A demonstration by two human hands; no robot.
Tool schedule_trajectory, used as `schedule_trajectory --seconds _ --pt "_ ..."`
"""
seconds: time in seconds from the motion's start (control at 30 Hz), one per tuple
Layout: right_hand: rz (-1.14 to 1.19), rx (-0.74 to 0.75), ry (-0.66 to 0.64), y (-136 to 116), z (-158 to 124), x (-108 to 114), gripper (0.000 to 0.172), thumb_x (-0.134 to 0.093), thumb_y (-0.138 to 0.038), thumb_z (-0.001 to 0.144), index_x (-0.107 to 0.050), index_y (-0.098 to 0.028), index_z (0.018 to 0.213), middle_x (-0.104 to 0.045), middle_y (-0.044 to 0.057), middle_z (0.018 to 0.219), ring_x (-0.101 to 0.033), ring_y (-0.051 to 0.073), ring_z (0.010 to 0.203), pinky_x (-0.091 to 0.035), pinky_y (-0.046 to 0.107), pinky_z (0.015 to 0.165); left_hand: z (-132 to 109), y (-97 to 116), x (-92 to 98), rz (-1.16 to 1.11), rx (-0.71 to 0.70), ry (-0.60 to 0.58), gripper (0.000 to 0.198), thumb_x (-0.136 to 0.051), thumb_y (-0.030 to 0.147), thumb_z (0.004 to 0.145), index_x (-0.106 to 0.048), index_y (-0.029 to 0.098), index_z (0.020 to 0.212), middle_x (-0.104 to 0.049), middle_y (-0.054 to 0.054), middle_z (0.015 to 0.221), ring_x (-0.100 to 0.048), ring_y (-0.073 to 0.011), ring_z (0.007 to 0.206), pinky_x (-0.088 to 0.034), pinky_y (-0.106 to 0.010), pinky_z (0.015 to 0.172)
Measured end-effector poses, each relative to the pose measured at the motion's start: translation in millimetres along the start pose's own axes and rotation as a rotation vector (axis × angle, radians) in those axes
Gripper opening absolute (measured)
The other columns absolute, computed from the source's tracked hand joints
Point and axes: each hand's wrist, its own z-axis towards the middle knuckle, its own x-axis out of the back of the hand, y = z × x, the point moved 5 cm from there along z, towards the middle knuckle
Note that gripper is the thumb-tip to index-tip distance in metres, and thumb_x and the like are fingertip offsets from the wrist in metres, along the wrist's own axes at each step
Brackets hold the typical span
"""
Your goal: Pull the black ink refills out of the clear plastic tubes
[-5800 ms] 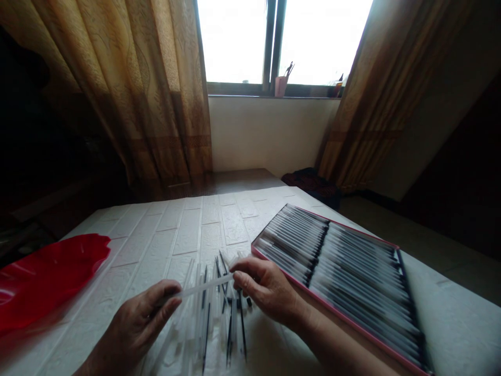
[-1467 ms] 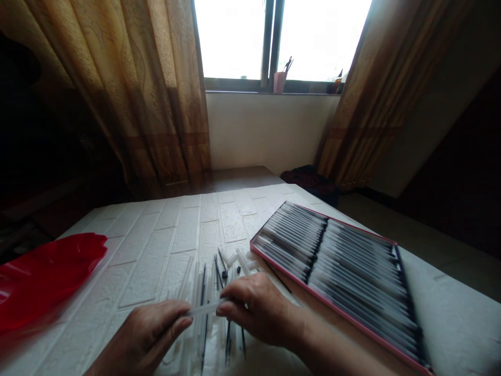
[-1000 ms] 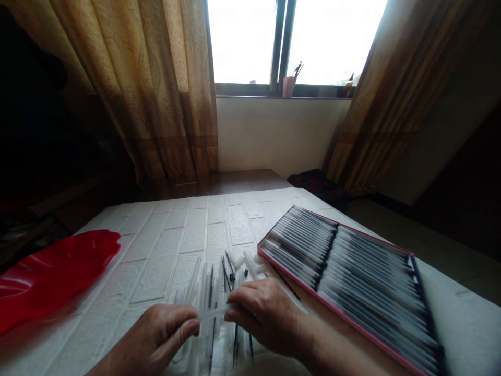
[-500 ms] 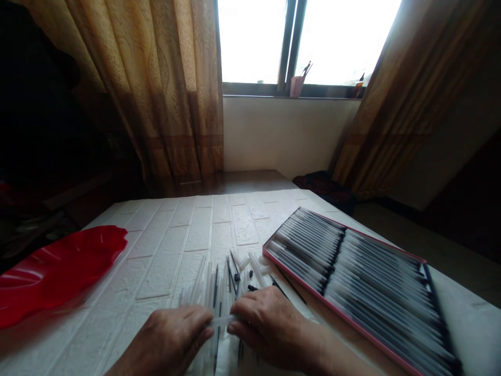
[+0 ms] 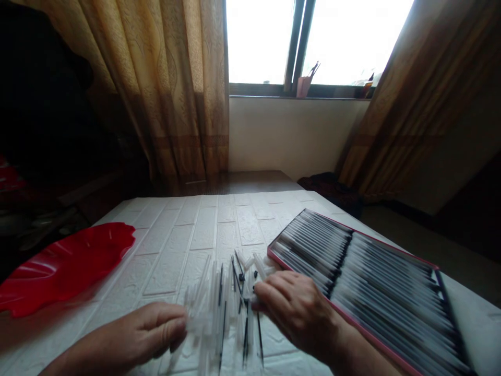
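My left hand is closed, with a blurred translucent plastic tube reaching right from its fingertips. My right hand is also closed, pinching a small pale piece whose kind is too blurred to make out. Between and beyond the hands lie several loose clear tubes and thin black rods. Small black caps are scattered among them. Beside my right forearm is a shallow pink-edged box, filled with two columns of pale, dark-ended sticks.
A red wavy-edged tray sits at the left on the white brick-patterned table cover. Beyond the table are a curtain and a window sill holding a pink cup with pens. Dark cloth lies behind the table's far right edge.
The hands have come apart from the tube they both gripped. My left hand has moved left, my right hand right and slightly up. The view has shifted a little.
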Motion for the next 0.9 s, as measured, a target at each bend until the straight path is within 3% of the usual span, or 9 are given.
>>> schedule_trajectory --seconds 0.1,0.23,0.37,0.53,0.7,0.8,0.9 --pt "0.030 -0.070 -0.015 10.7 2.6 -2.6 0.045 -0.031 -0.033 0.112 -0.060 -0.019 0.079 -0.061 0.000 0.066 -0.055 0.017 0.059 -0.035 0.031 0.060 8.2 1.3 6.3 -0.052 -0.007 0.096 0.059 -0.039 0.079 0.090 -0.050 0.024 0.072 -0.032 0.009 0.059 -0.029 -0.0105 0.051 -0.026 -0.021 0.045" --pt "-0.001 -0.195 -0.220 15.2 -0.7 -27.4 0.027 -0.053 -0.025 0.101 -0.059 -0.020 0.075 -0.065 0.001 0.071 -0.060 0.018 0.064 -0.033 0.032 0.060 16.7 2.7 13.0 0.000 -0.037 0.272 0.059 -0.040 0.077 0.088 -0.064 0.023 0.091 -0.052 0.003 0.072 -0.048 -0.0143 0.064 -0.040 -0.023 0.057" --pt "-0.065 -0.343 -0.372 22.1 -8.5 -39.7 0.015 -0.062 -0.020 0.092 -0.064 -0.020 0.077 -0.070 0.003 0.076 -0.065 0.020 0.069 -0.035 0.031 0.062 19.0 -7.1 27.1 0.114 -0.005 0.481 0.051 -0.042 0.068 0.087 -0.068 0.024 0.092 -0.069 -0.003 0.091 -0.064 -0.0229 0.087 -0.049 -0.032 0.079" --pt "-0.087 -0.425 -0.402 28.3 -9.9 -36.2 0.016 -0.059 -0.023 0.095 -0.068 -0.019 0.083 -0.072 0.006 0.081 -0.068 0.022 0.074 -0.038 0.031 0.064 21.0 -24.2 33.9 0.303 0.095 0.628 0.036 -0.041 0.047 0.093 -0.069 0.025 0.098 -0.077 -0.006 0.104 -0.070 -0.0273 0.100 -0.050 -0.037 0.087" --pt "0.070 -0.284 -0.464 15.1 -3.5 -29.5 0.027 -0.058 -0.026 0.097 -0.067 -0.018 0.074 -0.073 0.004 0.075 -0.068 0.018 0.068 -0.039 0.028 0.062 22.7 -26.3 31.6 0.480 0.176 0.670 0.023 -0.046 0.023 0.100 -0.067 0.019 0.109 -0.076 -0.007 0.109 -0.071 -0.0250 0.102 -0.052 -0.041 0.090" --pt "0.219 -0.161 -0.646 -2.2 0.9 -26.2 0.028 -0.068 -0.034 0.093 -0.071 -0.019 0.070 -0.075 0.002 0.069 -0.068 0.015 0.062 -0.039 0.026 0.058 22.9 -22.5 31.3 0.556 0.207 0.670 0.015 -0.058 0.026 0.102 -0.067 0.017 0.109 -0.074 -0.005 0.108 -0.071 -0.0214 0.100 -0.055 -0.043 0.091" --pt "0.256 -0.041 -0.865 -21.2 -1.6 -29.4 0.023 -0.074 -0.036 0.088 -0.077 -0.022 0.070 -0.077 0.000 0.063 -0.068 0.015 0.055 -0.035 0.024 0.049 21.7 -18.6 31.1 0.614 0.239 0.680 0.020 -0.065 0.033 0.099 -0.067 0.017 0.112 -0.072 -0.005 0.112 -0.070 -0.0214 0.101 -0.057 -0.044 0.090"
